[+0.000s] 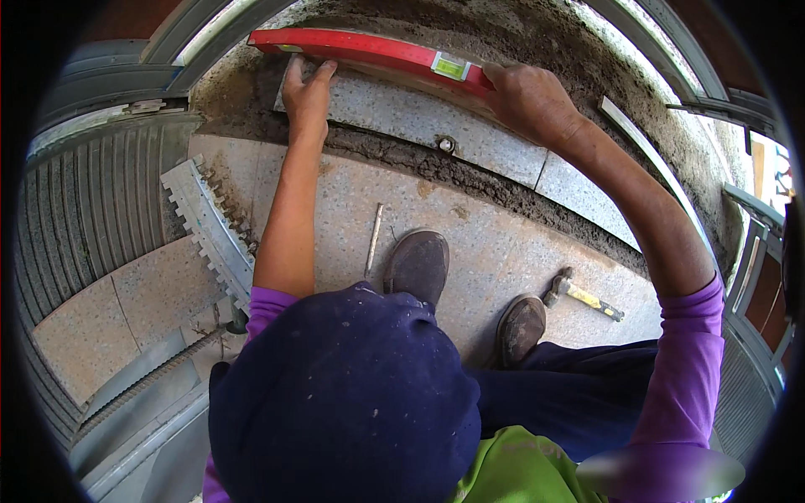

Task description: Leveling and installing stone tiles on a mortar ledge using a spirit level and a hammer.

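Observation:
A red spirit level with a yellow-green vial lies across the far part of the work, along a grey speckled stone slab. My left hand is at its left portion, thumb and forefinger against its lower edge; the other fingertips are hidden. My right hand is closed round its right end. A second slab piece adjoins the first at a thin joint. A small round metal piece sits at the slab's near edge. Dark wet mortar runs along a gap on the near side.
A hammer with a yellow handle lies beside my right shoe. A thin pale rod is near my left shoe. A notched metal trowel rests at left, by ribbed panels. Metal frames border the floor.

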The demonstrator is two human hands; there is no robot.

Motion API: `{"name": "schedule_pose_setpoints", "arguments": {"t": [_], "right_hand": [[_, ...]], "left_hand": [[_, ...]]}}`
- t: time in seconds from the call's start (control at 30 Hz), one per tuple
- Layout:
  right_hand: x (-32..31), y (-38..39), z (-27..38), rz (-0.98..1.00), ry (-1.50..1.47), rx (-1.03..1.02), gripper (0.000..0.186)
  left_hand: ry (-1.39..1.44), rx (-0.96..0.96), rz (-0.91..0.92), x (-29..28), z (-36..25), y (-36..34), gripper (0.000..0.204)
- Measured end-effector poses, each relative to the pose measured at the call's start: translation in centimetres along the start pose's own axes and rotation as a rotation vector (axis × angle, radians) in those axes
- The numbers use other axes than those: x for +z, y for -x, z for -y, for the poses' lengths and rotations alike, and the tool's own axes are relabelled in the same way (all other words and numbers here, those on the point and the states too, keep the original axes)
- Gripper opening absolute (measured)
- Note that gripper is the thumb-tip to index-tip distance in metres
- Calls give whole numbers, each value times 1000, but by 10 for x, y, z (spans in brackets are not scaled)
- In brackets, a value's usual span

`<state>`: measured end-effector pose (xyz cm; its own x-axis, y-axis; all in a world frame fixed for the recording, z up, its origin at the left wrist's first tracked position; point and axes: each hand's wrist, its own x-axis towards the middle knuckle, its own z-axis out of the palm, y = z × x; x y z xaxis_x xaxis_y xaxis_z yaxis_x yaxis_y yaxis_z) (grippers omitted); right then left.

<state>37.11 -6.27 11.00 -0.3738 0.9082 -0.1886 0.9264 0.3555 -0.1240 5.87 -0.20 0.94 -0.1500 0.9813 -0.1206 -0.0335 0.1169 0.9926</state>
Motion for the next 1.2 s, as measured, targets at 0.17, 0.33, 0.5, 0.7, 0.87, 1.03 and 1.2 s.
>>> {"name": "schedule_pose_setpoints", "arguments": {"t": [0.17,0.33,0.5,0.7,0.87,1.03,1.2], "right_hand": [[-14,-2,10,108,-19,77,21],[-2,5,-6,-35,-31,-56,34],[-10,6,-3,81,-58,34,48],[-6,8,-6,-31,-80,14,42],[-7,11,-9,-137,-88,-26,44],[-10,13,-9,-112,-68,1,46],[-12,14,-9,-86,-55,14,48]], "left_hand": [[13,3,1,-5,4,-3,40],[16,-4,-4,-2,2,-1,50],[23,-10,-5,-6,1,5,59],[54,-49,-50,-15,0,8,66],[19,-52,-68,-16,-1,10,68],[23,-46,-64,-16,-3,12,68],[27,-53,-56,-18,-1,13,68]]}}
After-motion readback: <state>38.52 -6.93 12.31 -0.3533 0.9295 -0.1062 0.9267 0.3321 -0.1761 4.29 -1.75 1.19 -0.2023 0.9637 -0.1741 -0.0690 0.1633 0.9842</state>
